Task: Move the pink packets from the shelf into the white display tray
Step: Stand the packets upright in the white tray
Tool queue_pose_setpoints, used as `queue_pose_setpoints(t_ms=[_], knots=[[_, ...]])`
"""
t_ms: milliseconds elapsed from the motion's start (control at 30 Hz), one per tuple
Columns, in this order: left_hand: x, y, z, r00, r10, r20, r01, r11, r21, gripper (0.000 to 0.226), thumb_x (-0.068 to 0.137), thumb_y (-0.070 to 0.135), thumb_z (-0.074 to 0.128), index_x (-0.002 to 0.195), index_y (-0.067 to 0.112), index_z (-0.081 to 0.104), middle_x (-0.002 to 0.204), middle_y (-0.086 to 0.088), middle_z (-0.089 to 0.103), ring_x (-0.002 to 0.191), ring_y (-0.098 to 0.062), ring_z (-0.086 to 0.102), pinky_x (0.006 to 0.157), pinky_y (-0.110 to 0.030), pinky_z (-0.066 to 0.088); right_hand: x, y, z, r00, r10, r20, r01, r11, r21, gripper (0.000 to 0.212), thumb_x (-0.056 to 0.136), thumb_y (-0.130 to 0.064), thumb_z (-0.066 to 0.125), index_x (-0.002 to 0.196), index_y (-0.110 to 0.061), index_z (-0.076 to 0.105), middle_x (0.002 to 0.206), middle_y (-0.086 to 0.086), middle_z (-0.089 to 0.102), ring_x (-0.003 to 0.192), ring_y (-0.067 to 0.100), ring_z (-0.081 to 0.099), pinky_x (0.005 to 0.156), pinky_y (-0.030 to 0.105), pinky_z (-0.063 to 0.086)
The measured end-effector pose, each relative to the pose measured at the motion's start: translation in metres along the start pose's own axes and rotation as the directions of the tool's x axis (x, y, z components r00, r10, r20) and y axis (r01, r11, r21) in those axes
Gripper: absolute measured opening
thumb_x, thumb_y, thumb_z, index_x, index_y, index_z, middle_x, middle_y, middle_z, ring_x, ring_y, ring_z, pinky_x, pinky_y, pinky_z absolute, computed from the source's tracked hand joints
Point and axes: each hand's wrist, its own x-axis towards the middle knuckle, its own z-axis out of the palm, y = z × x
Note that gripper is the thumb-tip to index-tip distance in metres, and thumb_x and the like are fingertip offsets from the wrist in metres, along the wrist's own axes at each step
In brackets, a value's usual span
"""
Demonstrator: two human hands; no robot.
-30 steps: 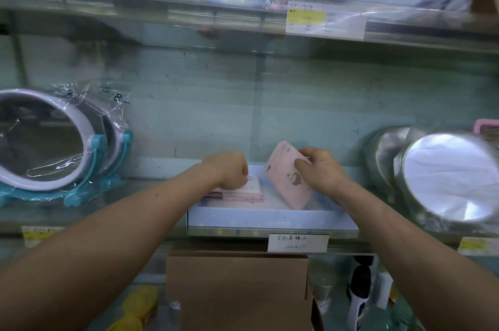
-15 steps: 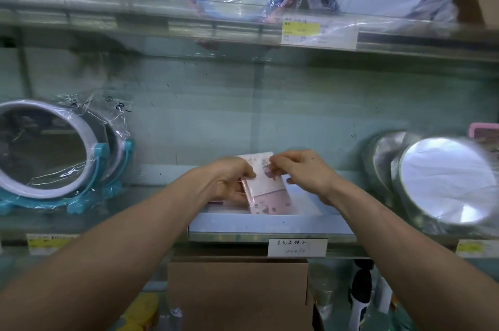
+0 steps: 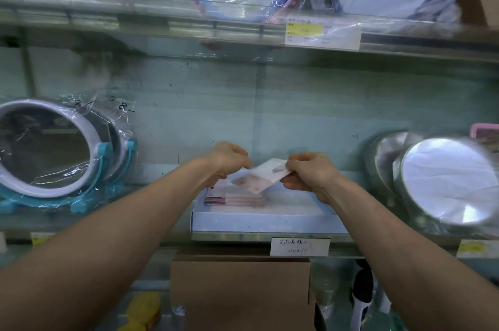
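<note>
A: What does the white tray (image 3: 270, 218) hold?
B: A stack of pink packets (image 3: 234, 200) beneath the left hand (image 3: 229, 160), whose curled fingers meet a lifted packet (image 3: 258, 177), grip unclear. The right hand (image 3: 310, 174) pinches its other end, over bare tray floor.

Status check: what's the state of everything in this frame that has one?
held packet: raised over the tray, tilted.
right hand: pinches the held packet's right end.
left hand: curled at its left edge; hold unclear, blurred.
packet stack: lying flat in the tray.
white tray: on the shelf, partly filled.
left mirrors: upright, plastic-wrapped.
</note>
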Motion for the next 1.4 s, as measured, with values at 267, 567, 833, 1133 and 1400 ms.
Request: queue_pose_setpoints(t_ms=[267, 567, 833, 1133, 1400], knots=[[-0.002, -0.016, -0.002, 0.986, 0.108, 0.127, -0.151, 0.902, 0.406, 0.041, 0.087, 0.024, 0.065, 0.126, 0.012, 0.061, 0.128, -0.003, 0.06, 0.111, -0.016, 0.056, 0.091, -0.023, 0.042, 0.001, 0.016, 0.032, 0.992, 0.057, 0.116, -0.041, 0.989, -0.14, 0.013, 0.091, 0.005, 0.049, 0.092, 0.001, 0.061, 0.084, 0.018, 0.059, 0.06, 0.02, 0.061, 0.059, 0.03, 0.057], [0.006, -0.038, -0.002, 0.975, 0.087, 0.205, -0.22, 0.523, 0.823, 0.045, 0.087, 0.034, 0.057, 0.132, 0.036, 0.053, 0.13, 0.005, 0.055, 0.121, -0.021, 0.049, 0.099, -0.039, 0.032, 0.016, 0.024, 0.033, 0.985, -0.107, 0.132, 0.167, 0.747, -0.644, 0.037, 0.087, -0.005, 0.052, 0.121, -0.012, 0.064, 0.119, 0.007, 0.064, 0.08, 0.019, 0.049, 0.074, 0.026, 0.042], [0.012, -0.041, 0.002, 0.967, 0.168, 0.192, -0.247, 0.422, 0.872, 0.035, 0.088, 0.035, 0.056, 0.122, 0.033, 0.062, 0.127, 0.004, 0.059, 0.114, -0.021, 0.054, 0.086, -0.032, 0.035, 0.01, 0.019, 0.04, 0.96, -0.037, 0.279, 0.26, 0.496, -0.828, 0.037, 0.087, -0.009, 0.057, 0.122, -0.018, 0.064, 0.123, 0.001, 0.062, 0.107, 0.021, 0.059, 0.091, 0.027, 0.048], [0.013, -0.043, 0.004, 0.957, 0.224, 0.185, -0.254, 0.331, 0.909, 0.032, 0.09, 0.029, 0.053, 0.119, 0.033, 0.065, 0.121, 0.004, 0.062, 0.112, -0.022, 0.055, 0.091, -0.035, 0.034, 0.015, 0.018, 0.058, 0.943, -0.092, 0.321, 0.332, 0.366, -0.87, 0.029, 0.086, -0.01, 0.05, 0.102, -0.007, 0.073, 0.108, 0.007, 0.071, 0.1, 0.026, 0.064, 0.088, 0.038, 0.053], [0.004, -0.038, -0.001, 0.973, 0.092, 0.212, -0.23, 0.298, 0.926, 0.031, 0.091, 0.026, 0.047, 0.119, 0.026, 0.061, 0.118, 0.003, 0.062, 0.113, -0.022, 0.054, 0.099, -0.041, 0.03, 0.003, 0.013, 0.062, 0.94, -0.035, 0.339, 0.327, 0.364, -0.872, 0.027, 0.088, -0.008, 0.045, 0.105, -0.005, 0.066, 0.105, 0.009, 0.068, 0.092, 0.025, 0.062, 0.08, 0.031, 0.051]])
